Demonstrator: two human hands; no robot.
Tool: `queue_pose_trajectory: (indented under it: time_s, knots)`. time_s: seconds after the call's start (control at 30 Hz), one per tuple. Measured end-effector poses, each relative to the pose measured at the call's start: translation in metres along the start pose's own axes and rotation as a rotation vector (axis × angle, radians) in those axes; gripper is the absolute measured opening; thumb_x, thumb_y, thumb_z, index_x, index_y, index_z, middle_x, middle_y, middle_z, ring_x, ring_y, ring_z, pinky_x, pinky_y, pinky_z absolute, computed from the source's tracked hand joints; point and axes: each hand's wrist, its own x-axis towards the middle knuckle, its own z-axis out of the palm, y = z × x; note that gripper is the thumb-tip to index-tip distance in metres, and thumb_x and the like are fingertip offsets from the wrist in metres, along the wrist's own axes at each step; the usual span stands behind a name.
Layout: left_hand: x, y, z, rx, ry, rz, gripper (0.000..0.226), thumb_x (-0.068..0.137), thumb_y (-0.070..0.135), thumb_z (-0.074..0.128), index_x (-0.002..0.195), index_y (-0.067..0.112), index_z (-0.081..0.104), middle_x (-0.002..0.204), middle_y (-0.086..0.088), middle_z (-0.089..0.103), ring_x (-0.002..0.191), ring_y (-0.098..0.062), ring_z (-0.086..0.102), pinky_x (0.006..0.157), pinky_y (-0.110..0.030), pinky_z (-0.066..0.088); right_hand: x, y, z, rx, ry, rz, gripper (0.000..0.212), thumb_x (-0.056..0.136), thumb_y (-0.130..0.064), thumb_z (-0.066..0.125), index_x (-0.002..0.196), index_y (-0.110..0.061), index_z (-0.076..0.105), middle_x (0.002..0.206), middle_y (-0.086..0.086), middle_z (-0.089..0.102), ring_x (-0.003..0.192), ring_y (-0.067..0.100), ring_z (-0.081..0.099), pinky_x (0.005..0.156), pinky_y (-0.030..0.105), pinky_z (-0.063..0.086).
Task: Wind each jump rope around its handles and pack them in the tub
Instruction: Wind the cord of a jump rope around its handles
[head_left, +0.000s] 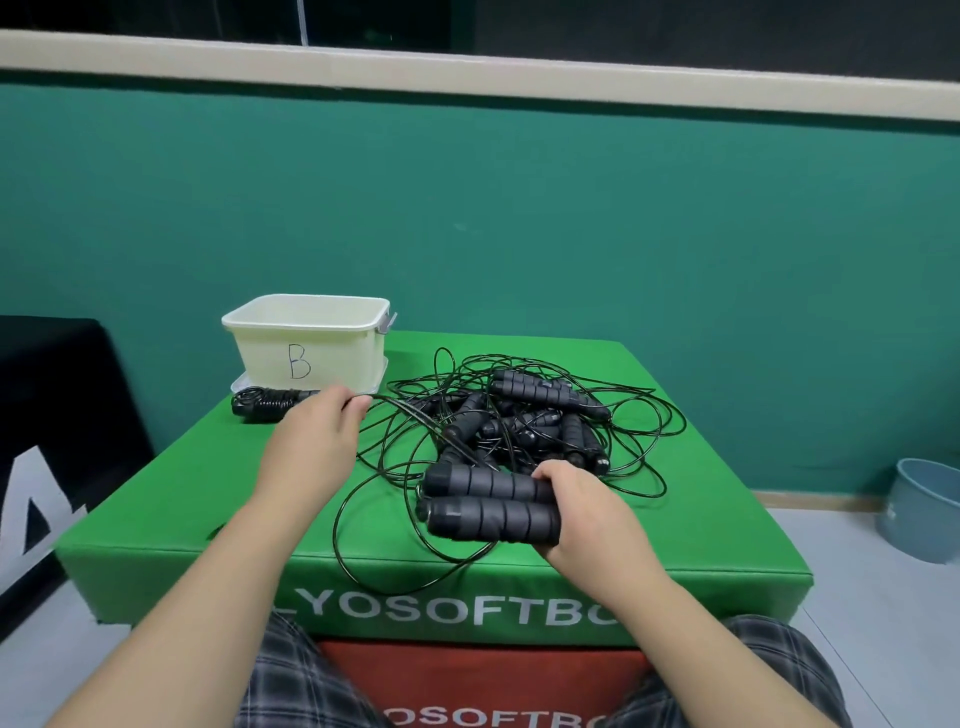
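Head view: right hand (582, 512) grips two handles (488, 501) lying crosswise, ends pointing left; left hand (317, 441) pinches the cord (400, 410). The tub (306, 338) interior is hidden.

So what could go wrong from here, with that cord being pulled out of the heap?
1. The cord pinched by the left hand runs into the tangled pile, so pulling may drag other ropes along or tighten a knot.
2. Loose loops hang over the green box edge and could snag or slip off.
3. The right hand holds two handles at one end only; they might twist apart during winding.
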Motion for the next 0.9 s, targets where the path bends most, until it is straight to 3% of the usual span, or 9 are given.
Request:
queue_pose_trajectory:
  time_s: [0.1, 0.17, 0.27, 0.37, 0.43, 0.53, 0.7, 0.83, 0.9]
  knots:
    - [-0.008, 0.019, -0.009, -0.178, 0.037, -0.003, 0.023, 0.098, 0.026, 0.046, 0.083, 0.014, 0.060, 0.063, -0.002, 0.054, 0.062, -0.019, 0.047, 0.056, -0.033, 0.032, 0.000, -0.006, 0.004, -0.123, -0.029, -0.038, 0.060, 0.044, -0.013, 0.087, 0.095, -0.016, 0.056, 0.098, 0.003, 0.053, 0.062, 0.021, 0.058, 0.048, 0.021, 0.031]
    - [-0.015, 0.034, -0.016, -0.318, 0.042, -0.018, 0.023, 0.097, 0.023, 0.048, 0.077, 0.017, 0.060, 0.052, 0.007, 0.046, 0.054, -0.010, 0.040, 0.054, -0.026, 0.031, 0.002, -0.013, 0.005, -0.239, -0.023, -0.017, 0.064, 0.029, -0.019, 0.090, 0.082, -0.017, 0.054, 0.089, 0.002, 0.051, 0.047, 0.016, 0.051, 0.042, 0.018, 0.019]
    - [-0.027, 0.056, -0.024, -0.527, -0.019, -0.011, 0.024, 0.097, 0.018, 0.047, 0.078, 0.013, 0.062, 0.035, 0.012, 0.039, 0.040, -0.001, 0.037, 0.044, -0.013, 0.027, 0.005, -0.022, 0.006, -0.265, -0.073, 0.031, 0.054, 0.057, -0.024, 0.084, 0.098, -0.013, 0.051, 0.103, 0.006, 0.048, 0.067, 0.021, 0.061, 0.043, 0.021, 0.017]
    - [-0.038, 0.069, -0.025, -0.626, -0.137, 0.083, 0.025, 0.098, 0.014, 0.047, 0.081, 0.008, 0.064, 0.039, 0.022, 0.047, 0.041, 0.010, 0.043, 0.046, -0.006, 0.030, 0.013, -0.028, 0.009, -0.280, -0.095, 0.085, 0.047, 0.080, -0.022, 0.064, 0.115, -0.013, 0.035, 0.115, 0.006, 0.038, 0.083, 0.025, 0.060, 0.044, 0.026, 0.021]
    - [-0.044, 0.072, -0.021, -0.685, -0.203, 0.155, 0.024, 0.096, 0.017, 0.052, 0.078, 0.013, 0.067, 0.058, 0.016, 0.063, 0.052, 0.004, 0.051, 0.053, -0.006, 0.037, 0.021, -0.031, 0.011, -0.279, -0.098, 0.130, 0.053, 0.081, -0.025, 0.065, 0.120, -0.014, 0.030, 0.116, 0.006, 0.037, 0.087, 0.025, 0.062, 0.050, 0.028, 0.030]
    - [-0.049, 0.063, -0.012, -0.705, -0.293, 0.215, 0.026, 0.085, 0.045, 0.054, 0.080, 0.024, 0.068, 0.081, 0.003, 0.068, 0.070, -0.017, 0.057, 0.064, -0.027, 0.049, 0.031, -0.031, 0.011, -0.279, -0.140, 0.169, 0.072, 0.080, -0.027, 0.068, 0.134, -0.019, 0.021, 0.119, 0.008, 0.037, 0.089, 0.029, 0.064, 0.061, 0.031, 0.038]
    - [-0.053, 0.051, -0.013, -0.702, -0.379, 0.243, 0.031, 0.075, 0.055, 0.050, 0.082, 0.032, 0.068, 0.079, -0.020, 0.063, 0.069, -0.027, 0.055, 0.063, -0.034, 0.045, 0.043, -0.022, 0.005, -0.299, -0.108, 0.204, 0.059, 0.083, -0.037, 0.064, 0.126, -0.019, 0.029, 0.118, 0.008, 0.039, 0.089, 0.030, 0.064, 0.061, 0.031, 0.036]
    - [-0.054, 0.044, -0.016, -0.616, -0.549, 0.218, 0.030, 0.072, 0.056, 0.052, 0.080, 0.032, 0.067, 0.073, -0.018, 0.059, 0.065, -0.014, 0.047, 0.062, -0.028, 0.038, 0.045, -0.017, 0.003, -0.314, -0.070, 0.245, 0.067, 0.082, -0.046, 0.065, 0.128, -0.015, 0.027, 0.120, 0.007, 0.039, 0.093, 0.029, 0.063, 0.062, 0.030, 0.036]
    - [-0.056, 0.042, -0.015, -0.537, -0.679, 0.192, 0.022, 0.078, 0.048, 0.055, 0.080, 0.026, 0.061, 0.063, -0.006, 0.051, 0.061, -0.013, 0.042, 0.059, -0.028, 0.034, 0.046, -0.015, 0.002, -0.295, -0.062, 0.257, 0.067, 0.082, -0.044, 0.066, 0.129, -0.016, 0.027, 0.121, 0.006, 0.039, 0.093, 0.029, 0.063, 0.062, 0.031, 0.036]
